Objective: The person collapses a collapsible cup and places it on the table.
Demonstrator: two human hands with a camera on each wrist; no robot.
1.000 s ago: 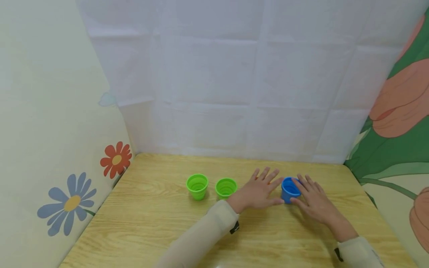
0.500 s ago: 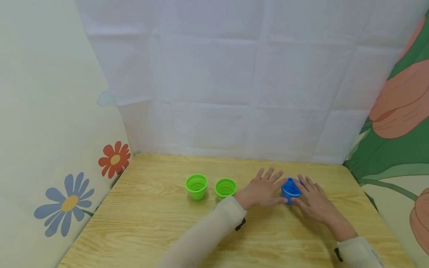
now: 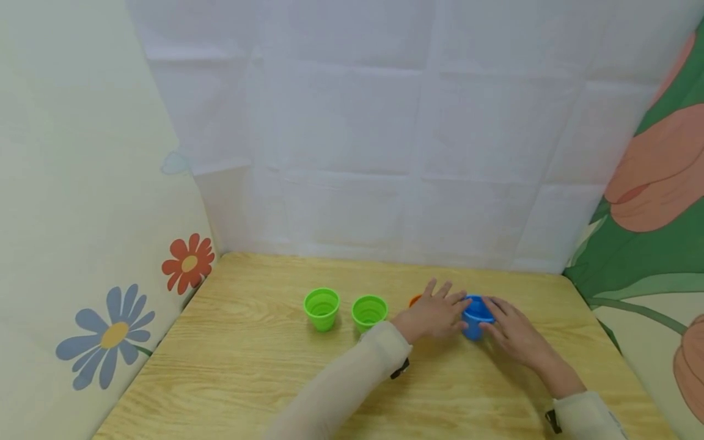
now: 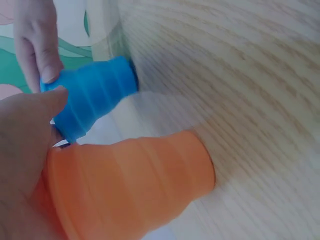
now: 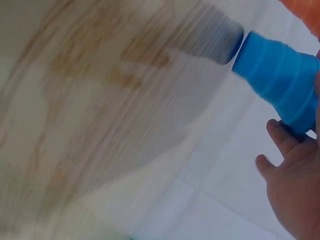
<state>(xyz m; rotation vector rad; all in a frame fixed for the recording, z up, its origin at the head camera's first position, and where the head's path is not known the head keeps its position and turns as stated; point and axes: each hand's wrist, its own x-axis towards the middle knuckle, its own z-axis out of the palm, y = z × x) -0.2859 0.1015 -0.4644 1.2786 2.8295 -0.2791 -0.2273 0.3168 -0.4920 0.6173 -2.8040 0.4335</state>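
Observation:
A blue ribbed cup stands at the right of the wooden table between both hands. My left hand holds its left side near the rim, thumb in front and fingers behind. My right hand grips the opposite side of the rim, with its thumb on the near wall. In the left wrist view, the thumbs of both hands meet the blue cup at its upper end. An orange ribbed cup sits under my left hand, mostly hidden in the head view.
Two green ribbed cups, one further left and the other near my left wrist, stand upright in the same row. A white cloth hangs behind the table. Flower-patterned panels border both sides.
My left hand has shifted right, onto the blue cup, uncovering part of the orange cup's rim. The fingers of both hands have drawn in around the blue cup's rim.

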